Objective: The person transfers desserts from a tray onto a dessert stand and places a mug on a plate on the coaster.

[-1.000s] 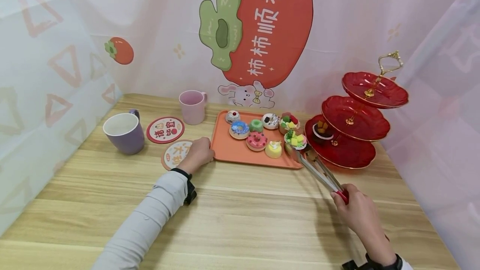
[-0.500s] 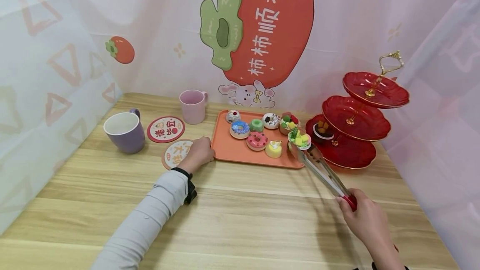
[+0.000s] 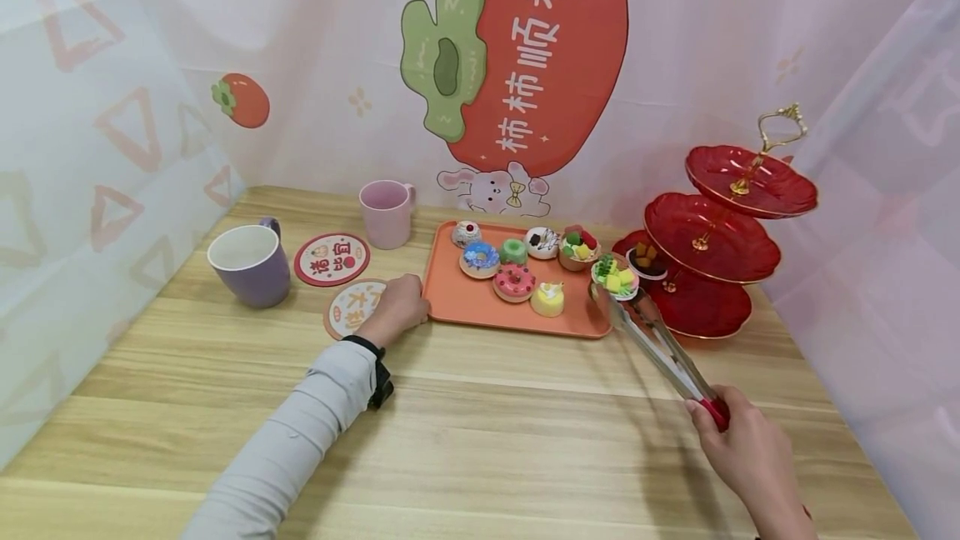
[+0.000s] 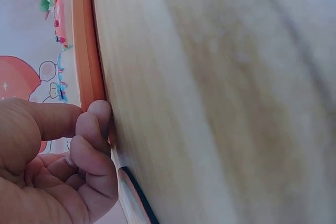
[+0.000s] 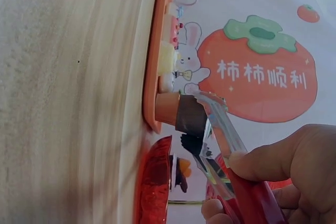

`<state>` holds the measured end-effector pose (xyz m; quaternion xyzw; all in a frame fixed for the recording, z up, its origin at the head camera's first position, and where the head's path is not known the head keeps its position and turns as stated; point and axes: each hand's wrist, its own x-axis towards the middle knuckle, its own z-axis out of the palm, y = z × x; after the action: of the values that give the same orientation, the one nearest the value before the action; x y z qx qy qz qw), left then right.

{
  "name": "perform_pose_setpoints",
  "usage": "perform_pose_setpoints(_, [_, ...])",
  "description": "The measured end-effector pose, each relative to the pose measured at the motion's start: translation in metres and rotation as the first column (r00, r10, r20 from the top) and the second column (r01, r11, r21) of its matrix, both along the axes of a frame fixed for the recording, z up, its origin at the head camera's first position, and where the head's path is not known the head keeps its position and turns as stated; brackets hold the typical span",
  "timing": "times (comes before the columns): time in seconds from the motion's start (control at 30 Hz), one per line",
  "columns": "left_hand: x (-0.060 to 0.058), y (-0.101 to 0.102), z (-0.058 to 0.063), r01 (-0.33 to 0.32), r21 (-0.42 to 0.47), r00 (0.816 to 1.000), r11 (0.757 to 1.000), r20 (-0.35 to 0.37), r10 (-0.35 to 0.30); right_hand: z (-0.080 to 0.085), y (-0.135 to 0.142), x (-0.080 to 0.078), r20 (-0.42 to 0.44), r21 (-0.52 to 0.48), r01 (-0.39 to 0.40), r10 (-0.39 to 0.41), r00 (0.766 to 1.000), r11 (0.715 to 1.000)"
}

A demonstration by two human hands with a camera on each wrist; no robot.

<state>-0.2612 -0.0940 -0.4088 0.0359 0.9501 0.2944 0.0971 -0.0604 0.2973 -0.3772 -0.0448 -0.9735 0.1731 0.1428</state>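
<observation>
My left hand (image 3: 396, 307) pinches the front left corner of the orange tray (image 3: 465, 305), thumb and forefinger at its rim in the left wrist view. My right hand (image 3: 750, 450) grips metal tongs (image 3: 667, 350) by their red handle (image 5: 257, 200). Between the tong tips is a small toy fruit tart (image 3: 615, 277) with green and yellow topping, held over the tray's right end. On the tray sit a blue donut (image 3: 480, 259), a pink donut (image 3: 513, 282), a yellow cake (image 3: 547, 299), another fruit tart (image 3: 578, 248) and several other toy sweets.
A red three-tier stand (image 3: 708, 312) is just right of the tray, with a dark chocolate cup (image 3: 646, 260) on its bottom plate. To the left stand a purple mug (image 3: 255, 273), a pink mug (image 3: 386, 219) and two round coasters (image 3: 332, 260). A printed cloth (image 3: 315, 65) hangs behind.
The tongs and the fruit tart between them have moved right, toward the stand, away from the yellow cake. My right hand has shifted right and slightly nearer. The left hand stays at the tray corner.
</observation>
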Motion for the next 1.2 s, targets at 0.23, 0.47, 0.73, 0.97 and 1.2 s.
perform_pose_setpoints(0.23, [0.002, 0.002, 0.001, 0.001, 0.014, 1.0, 1.0, 0.006, -0.001, -0.003, 0.006, 0.006, -0.034, 0.019, 0.014, -0.013, 0.999, 1.0])
perform_pose_setpoints(0.47, [0.003, 0.002, 0.002, -0.001, 0.031, 1.0, 1.0, 0.009, 0.001, -0.005, 0.013, 0.01, -0.054, 0.018, 0.034, -0.033, 0.998, 0.999])
perform_pose_setpoints(0.73, [0.003, 0.001, 0.002, -0.003, 0.031, 1.0, 1.0, -0.001, 0.004, -0.006, 0.022, 0.013, -0.053, 0.009, 0.049, -0.048, 0.997, 0.999])
perform_pose_setpoints(0.97, [0.002, 0.001, 0.002, -0.009, 0.023, 1.0, 1.0, 0.001, 0.009, -0.003, 0.033, 0.014, 0.004, 0.016, 0.087, -0.087, 0.996, 0.996])
perform_pose_setpoints(1.2, [0.0, 0.0, 0.0, -0.001, -0.015, 1.0, 1.0, -0.017, 0.001, -0.001, 0.044, 0.014, 0.082, 0.017, 0.131, -0.132, 0.988, 0.991])
